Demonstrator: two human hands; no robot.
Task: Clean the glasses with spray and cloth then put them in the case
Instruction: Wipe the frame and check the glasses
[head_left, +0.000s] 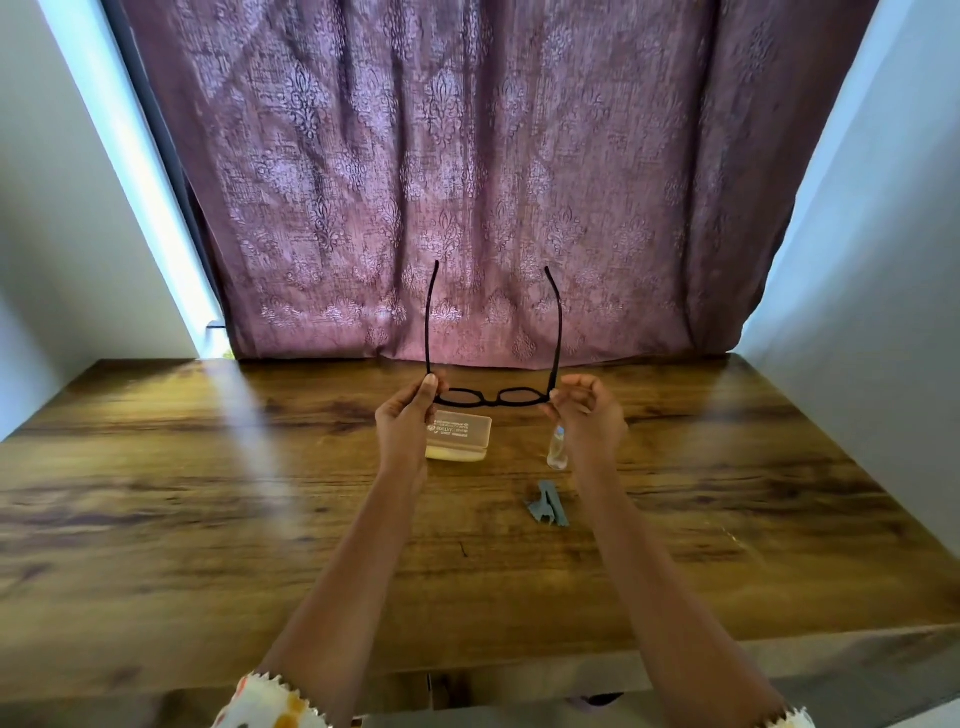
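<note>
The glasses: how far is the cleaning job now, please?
Nothing looks finished yet. In hand: the left hand and right hand hold the black glasses above the table, arms unfolded. Left: the spray bottle, the grey cloth and the closed case all lie unheld on the table.

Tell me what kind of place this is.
Probably a room at home: a wooden table stands against a patterned purple curtain between plain white walls.
</note>
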